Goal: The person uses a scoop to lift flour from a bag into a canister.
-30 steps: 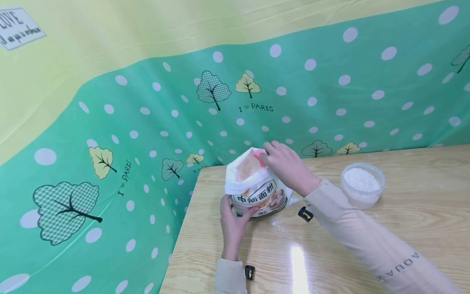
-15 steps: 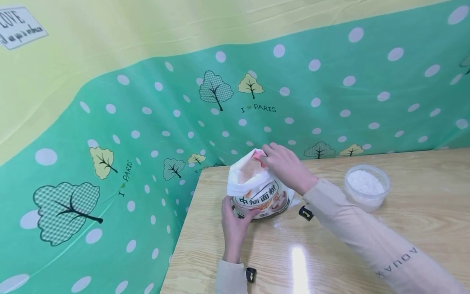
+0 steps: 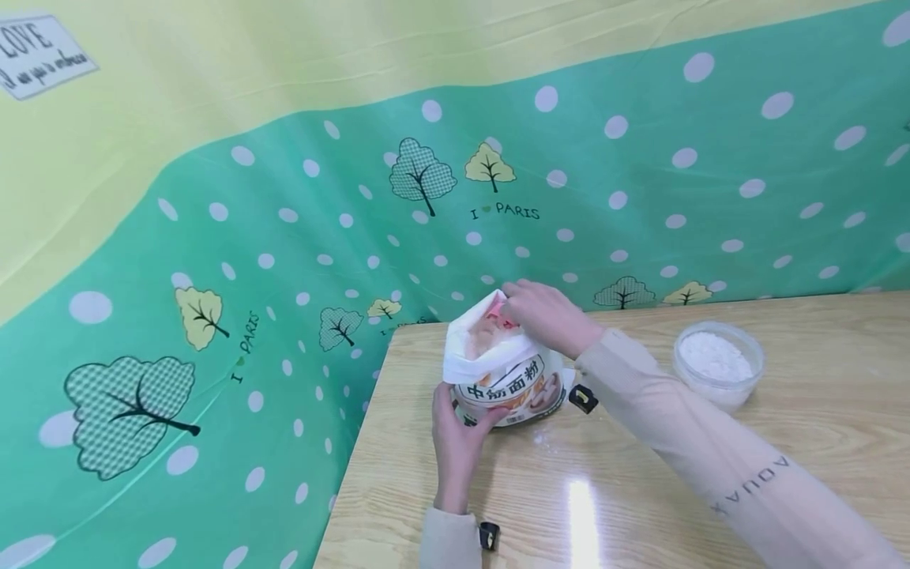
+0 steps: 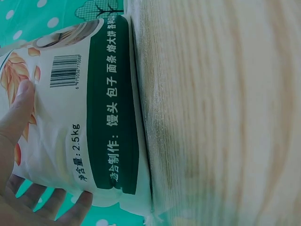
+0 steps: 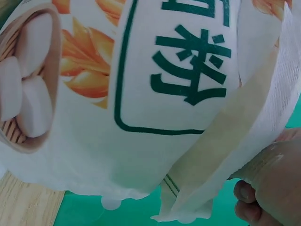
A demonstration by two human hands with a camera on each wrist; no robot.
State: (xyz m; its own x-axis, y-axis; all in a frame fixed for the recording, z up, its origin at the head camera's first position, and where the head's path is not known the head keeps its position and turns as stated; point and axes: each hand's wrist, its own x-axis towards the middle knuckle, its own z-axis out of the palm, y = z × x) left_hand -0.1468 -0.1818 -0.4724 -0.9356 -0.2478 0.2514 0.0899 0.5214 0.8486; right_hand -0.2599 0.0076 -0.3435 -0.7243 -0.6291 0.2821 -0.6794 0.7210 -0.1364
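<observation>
A white bag of flour point(image 3: 512, 383) stands on the table with its top folded outward and its mouth open. My left hand point(image 3: 458, 442) holds its lower left side; in the left wrist view, the thumb point(image 4: 21, 110) lies on the printed front and the other fingers reach behind. At the right rim of the mouth, my right hand point(image 3: 543, 314) grips a small pink thing point(image 3: 500, 314), whose lower part sits inside the bag. The right wrist view shows curled fingers point(image 5: 247, 200) behind the folded rim, and the pink thing is hidden there.
To the right stands a clear round tub point(image 3: 725, 391) filled with white powder point(image 3: 714, 356). Whitish smudges mark the wooden table point(image 3: 640, 506) near the bag. A green dotted curtain point(image 3: 313, 261) hangs close behind and to the left.
My right hand has moved slightly down over the bag's mouth, and its forearm has turned a little. The left hand keeps its hold. The whole head view has shifted slightly.
</observation>
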